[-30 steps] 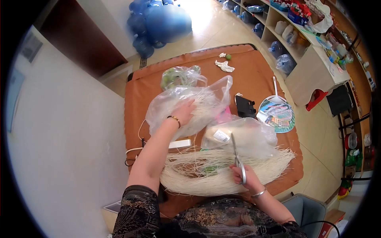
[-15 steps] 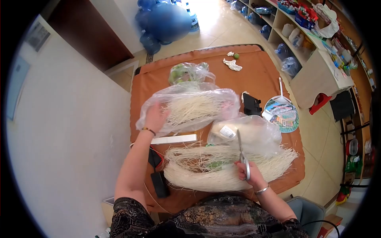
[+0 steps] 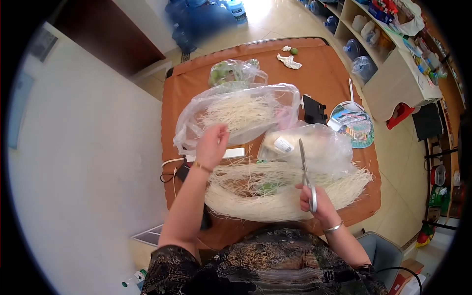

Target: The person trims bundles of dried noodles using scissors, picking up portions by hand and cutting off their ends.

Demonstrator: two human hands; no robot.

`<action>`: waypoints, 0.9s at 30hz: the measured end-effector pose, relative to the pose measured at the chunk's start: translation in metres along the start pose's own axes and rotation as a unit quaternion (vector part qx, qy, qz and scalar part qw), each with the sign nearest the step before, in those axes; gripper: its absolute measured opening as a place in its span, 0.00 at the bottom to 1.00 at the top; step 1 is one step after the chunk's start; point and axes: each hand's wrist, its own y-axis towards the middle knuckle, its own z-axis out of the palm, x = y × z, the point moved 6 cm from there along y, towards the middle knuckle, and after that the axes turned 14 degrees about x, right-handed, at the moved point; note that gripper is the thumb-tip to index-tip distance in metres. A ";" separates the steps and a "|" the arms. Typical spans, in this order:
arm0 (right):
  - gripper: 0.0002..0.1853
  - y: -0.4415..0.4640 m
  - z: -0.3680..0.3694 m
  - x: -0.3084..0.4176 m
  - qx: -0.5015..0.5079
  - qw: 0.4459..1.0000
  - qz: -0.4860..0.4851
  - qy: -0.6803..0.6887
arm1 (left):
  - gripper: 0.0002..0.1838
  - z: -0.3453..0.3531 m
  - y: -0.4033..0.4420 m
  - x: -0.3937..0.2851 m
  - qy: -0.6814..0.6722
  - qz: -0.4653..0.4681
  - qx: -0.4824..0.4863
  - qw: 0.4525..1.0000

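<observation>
My right hand grips a pair of metal scissors, its blades pointing away over a clear bag of pale noodles with a white label. My left hand hovers at the near edge of a wide-mouthed plastic bag, its fingers loosely bent with nothing visible in them. Short pieces of dry rice noodles fill that bag. In front of my body a long bundle of dry rice noodles lies curved across the table, loose strands along its far side. A bit of green shows among them.
Brown cloth covers the table. A bag of green fruit, crumpled tissue, a black object and a round hand fan lie on it. A white power strip with cords sits left. Shelves stand right.
My left hand has drawn back from the bag of short noodles toward me and to the right. My right hand still holds the scissors. The whole view has shifted slightly.
</observation>
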 end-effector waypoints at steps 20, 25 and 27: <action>0.14 -0.044 0.007 -0.025 -0.040 0.988 -0.025 -0.149 | 0.08 0.089 -0.077 0.019 0.030 0.044 0.026 0.998; 0.15 -0.041 0.007 -0.029 -0.030 0.987 -0.002 -0.156 | 0.08 0.044 -0.076 -0.014 -0.079 0.078 -0.028 0.993; 0.14 -0.037 0.002 -0.032 -0.033 0.990 -0.007 -0.137 | 0.09 0.029 -0.061 -0.013 -0.141 0.042 -0.034 0.988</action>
